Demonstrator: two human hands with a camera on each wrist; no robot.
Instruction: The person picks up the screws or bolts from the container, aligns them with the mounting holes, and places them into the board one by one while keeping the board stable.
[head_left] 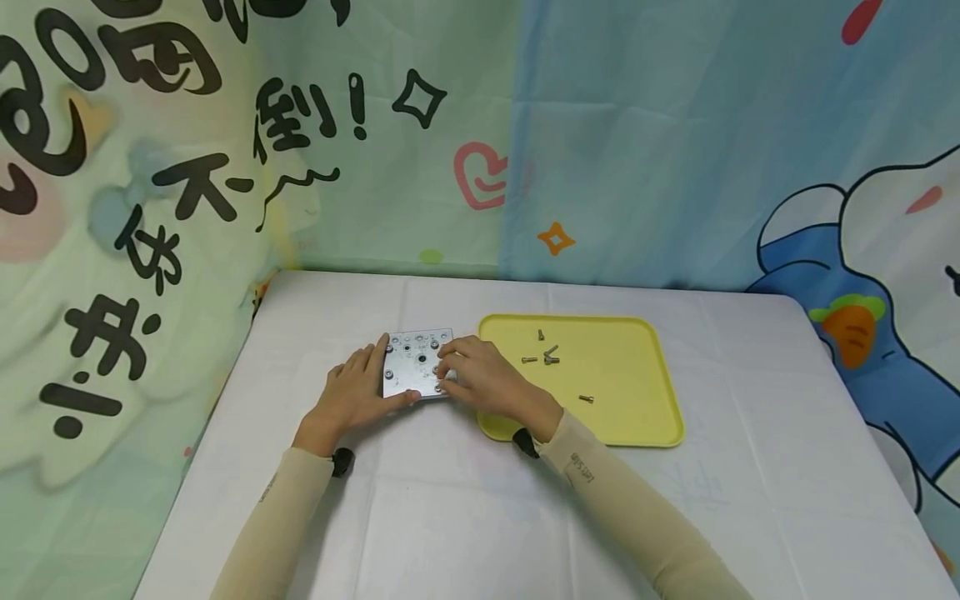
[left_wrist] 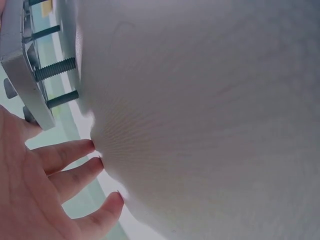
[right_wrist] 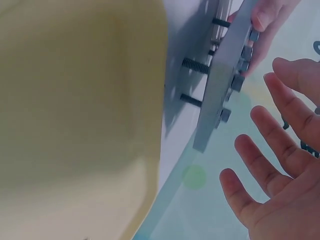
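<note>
- My left hand (head_left: 356, 392) grips the drilled metal plate (head_left: 408, 371) from its nine o'clock side, with the thumb against the six o'clock edge; three other fingers are parted, their tips at the white tablecloth (head_left: 450, 517).
- The plate lies flat between my hands, bolt heads (right_wrist: 237, 82) up, threaded shanks (right_wrist: 196, 66) jutting from its underside, one thicker than its neighbours.
- My right hand (head_left: 487, 375) is over the plate's three o'clock edge, fingers spread and gently bent; the angle is poor, so I cannot tell whether a fingertip touches a bolt there.
- The yellow tray (head_left: 630, 375) sits just beside the plate, at three o'clock from it, partly beneath my right hand and wrist.
- Inside the tray, a loose group of small screws (head_left: 552, 361) lies around ten o'clock from its middle; a lone screw (head_left: 587, 399) lies near the middle, toward six.
</note>
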